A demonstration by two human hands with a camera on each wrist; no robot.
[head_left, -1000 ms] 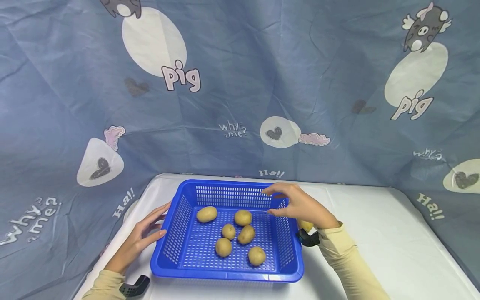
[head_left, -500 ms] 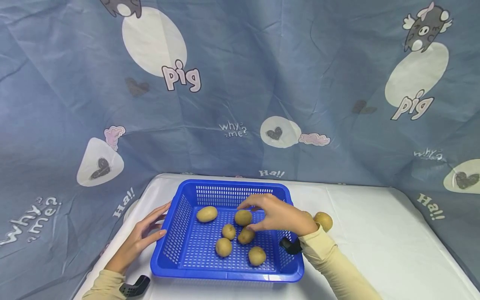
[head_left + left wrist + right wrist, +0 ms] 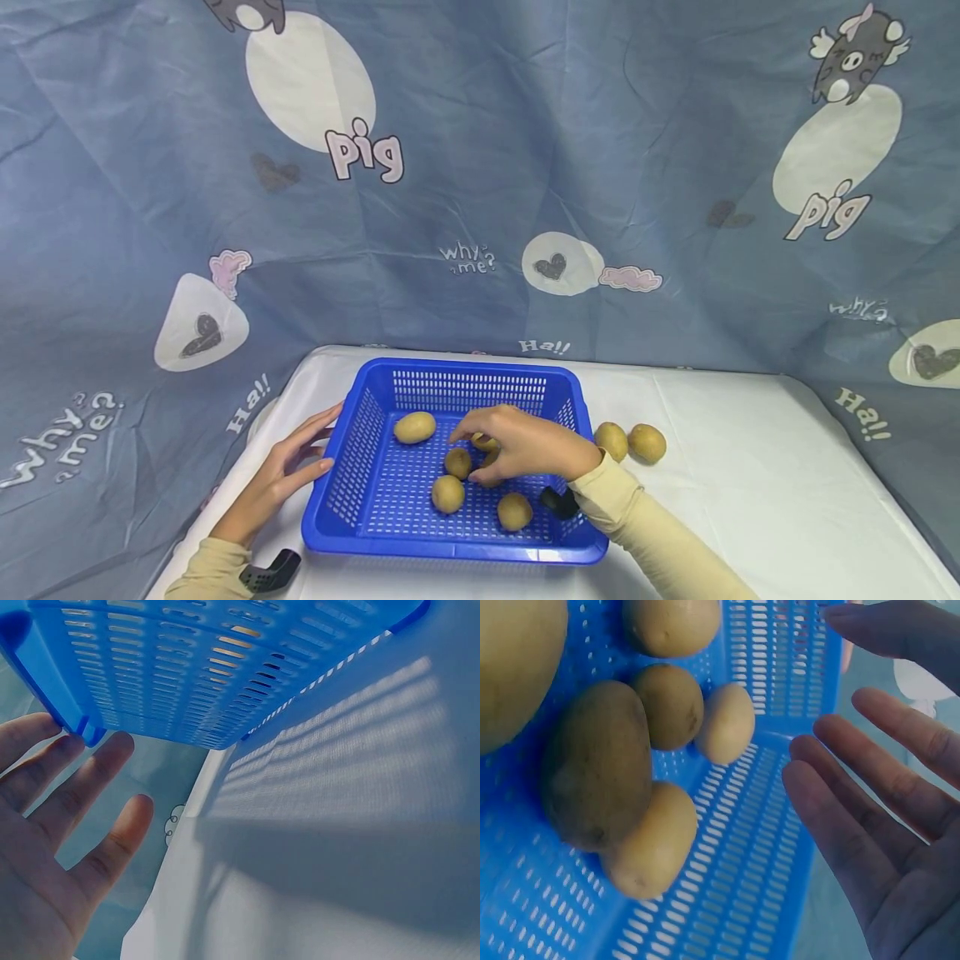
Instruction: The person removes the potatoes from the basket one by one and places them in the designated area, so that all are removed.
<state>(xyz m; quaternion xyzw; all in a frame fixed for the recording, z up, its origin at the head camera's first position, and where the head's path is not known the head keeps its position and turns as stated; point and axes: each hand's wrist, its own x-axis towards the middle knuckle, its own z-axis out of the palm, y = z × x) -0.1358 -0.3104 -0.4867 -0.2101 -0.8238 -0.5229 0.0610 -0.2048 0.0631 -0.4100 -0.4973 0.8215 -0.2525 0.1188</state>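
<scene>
A blue perforated plastic basket (image 3: 450, 550) holds several potatoes. My left hand (image 3: 281, 471) rests its straight fingertips at the basket's left rim; the left wrist view shows these fingers (image 3: 112, 761) spread along it. Over the basket's middle reaches my right hand (image 3: 525, 442), fingers and thumb apart above two potatoes it partly covers. In the right wrist view nothing is held between those fingers (image 3: 817, 802), and a large potato (image 3: 600, 765) lies beside them. Close to the thumb in the head view sits a small potato (image 3: 457, 463), with a rounder potato (image 3: 447, 494) just in front.
Another potato (image 3: 414, 427) lies at the basket's back left and one potato (image 3: 514, 512) near its front right. Outside, right of the basket, two potatoes (image 3: 647, 443) sit side by side on the white tablecloth (image 3: 750, 483). A printed blue curtain (image 3: 465, 167) hangs behind.
My right hand has moved left and lower, from the basket's right rim to over the middle potatoes, uncovering the two outside. The left hand and basket stay in place.
</scene>
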